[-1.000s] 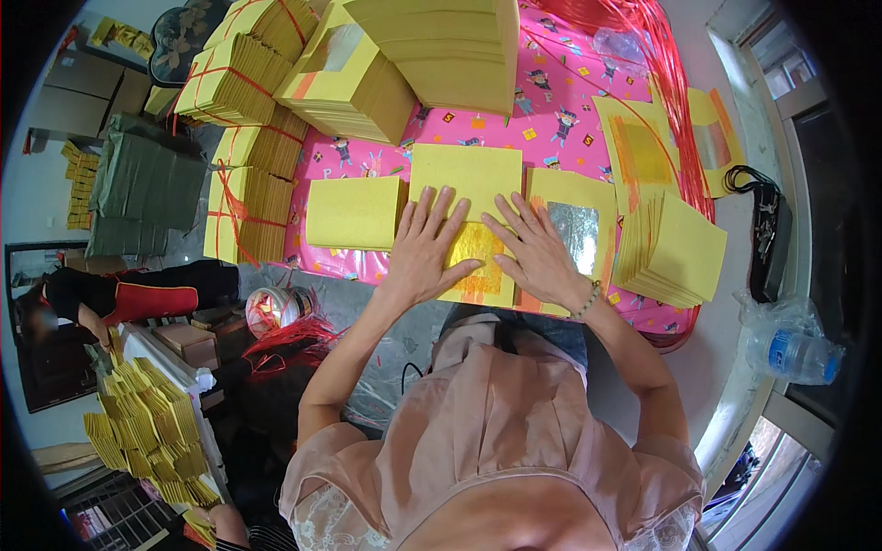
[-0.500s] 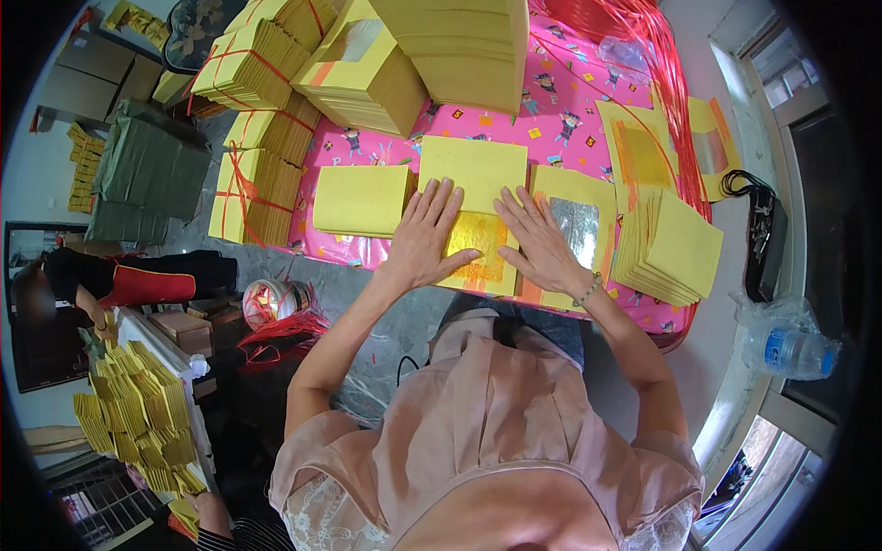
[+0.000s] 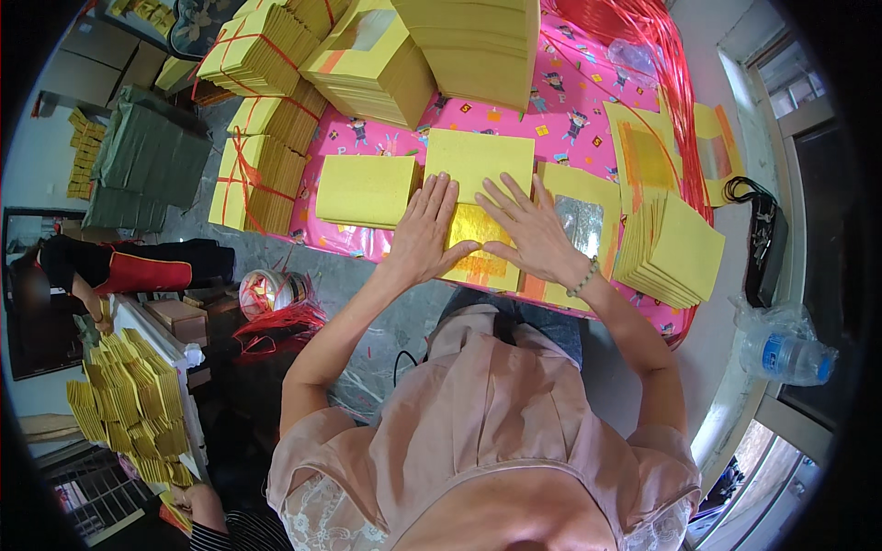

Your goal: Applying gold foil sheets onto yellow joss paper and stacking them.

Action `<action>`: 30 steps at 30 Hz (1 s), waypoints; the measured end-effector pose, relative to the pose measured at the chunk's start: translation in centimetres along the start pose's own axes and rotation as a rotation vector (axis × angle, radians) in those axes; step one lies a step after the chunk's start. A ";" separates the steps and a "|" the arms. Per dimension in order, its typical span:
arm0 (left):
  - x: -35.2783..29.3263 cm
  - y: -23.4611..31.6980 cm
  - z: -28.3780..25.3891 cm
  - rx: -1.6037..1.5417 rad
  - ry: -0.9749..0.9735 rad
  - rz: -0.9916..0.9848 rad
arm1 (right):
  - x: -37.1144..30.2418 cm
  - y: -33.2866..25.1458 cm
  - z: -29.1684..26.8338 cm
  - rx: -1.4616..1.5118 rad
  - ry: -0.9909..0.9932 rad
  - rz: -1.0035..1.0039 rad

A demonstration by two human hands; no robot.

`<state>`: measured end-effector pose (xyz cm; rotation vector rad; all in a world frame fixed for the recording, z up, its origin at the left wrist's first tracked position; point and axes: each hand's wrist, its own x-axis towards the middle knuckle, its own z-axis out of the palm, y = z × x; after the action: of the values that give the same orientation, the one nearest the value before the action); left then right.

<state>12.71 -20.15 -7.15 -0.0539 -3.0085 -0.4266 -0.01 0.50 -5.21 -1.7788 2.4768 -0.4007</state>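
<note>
A yellow paper sheet with a gold foil patch lies before me, its far part under a plain yellow fold or sheet; I cannot tell which. My left hand rests flat along its left side, fingers stretched out. Spread over its right side is my right hand, with a beaded bracelet at the wrist. The two thumb tips nearly meet over the foil. To the left sits a pile of folded yellow paper. Yellow paper with a silver foil patch lies to the right, partly beneath my right hand.
Tied yellow paper bundles and tall stacks stand on the pink patterned cloth. A fanned pile and red strands are on the right, with a plastic bottle beyond. At left, people work by another paper-laden table.
My right hand has slid a little left and away from me across the paper, its fingers more spread. The left hand stays nearly in place. The whole view has shifted slightly.
</note>
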 end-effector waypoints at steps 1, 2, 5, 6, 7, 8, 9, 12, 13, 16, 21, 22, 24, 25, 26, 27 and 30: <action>-0.1 -0.1 0.0 -0.003 -0.001 0.000 | 0.2 0.1 0.4 0.054 -0.047 -0.008; 0.0 -0.1 0.0 -0.004 -0.001 -0.004 | 0.2 0.2 0.6 0.054 -0.049 -0.011; -0.1 -0.1 0.1 -0.027 -0.018 -0.011 | 0.0 0.4 1.0 0.079 -0.064 0.001; -0.2 -0.2 0.3 -0.039 -0.006 -0.010 | 0.0 0.4 1.2 0.070 -0.050 -0.002; -0.3 -0.1 0.4 -0.049 0.007 -0.009 | 0.0 0.4 1.2 0.059 -0.034 -0.008; -0.3 -0.1 0.4 -0.048 0.010 -0.013 | 0.0 0.5 1.2 0.058 -0.035 -0.013; -0.3 -0.1 0.4 -0.049 0.005 -0.022 | 0.1 0.5 1.2 0.055 -0.021 -0.017; 0.1 -0.1 0.0 -0.070 -0.014 -0.048 | 0.6 0.6 0.7 0.054 0.016 -0.019; 0.2 0.0 -0.3 -0.093 -0.036 -0.060 | 0.8 0.7 0.5 0.061 0.040 -0.008; 0.2 0.8 -1.2 -0.143 0.146 -0.057 | 1.6 1.0 0.6 0.035 0.153 0.013; 0.5 3.6 -2.2 -0.414 0.289 -0.220 | 1.9 3.1 2.4 0.058 0.324 -0.049; 0.7 4.0 -2.1 -0.627 0.254 -0.341 | 2.0 3.4 2.6 0.031 0.402 -0.095; 0.9 2.8 1.2 -0.874 0.286 -0.419 | 2.6 3.1 1.9 0.007 0.447 -0.145; 1.4 2.1 2.5 -1.133 0.296 -0.467 | 2.7 3.1 1.6 -0.027 0.495 -0.161; 2.2 2.6 1.0 -1.294 0.222 -0.562 | 2.7 3.2 1.4 -0.046 0.526 -0.158; 2.9 2.6 0.4 -1.295 0.223 -0.566 | 2.7 3.1 1.2 -0.044 0.523 -0.159; 4.6 2.4 -0.5 -1.639 0.293 -0.698 | 2.8 2.1 0.8 -0.073 0.502 -0.196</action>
<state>8.35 -17.87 -5.50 0.7987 -1.5099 -2.3881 -2.67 -1.68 -6.27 -2.1857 2.6513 -0.8792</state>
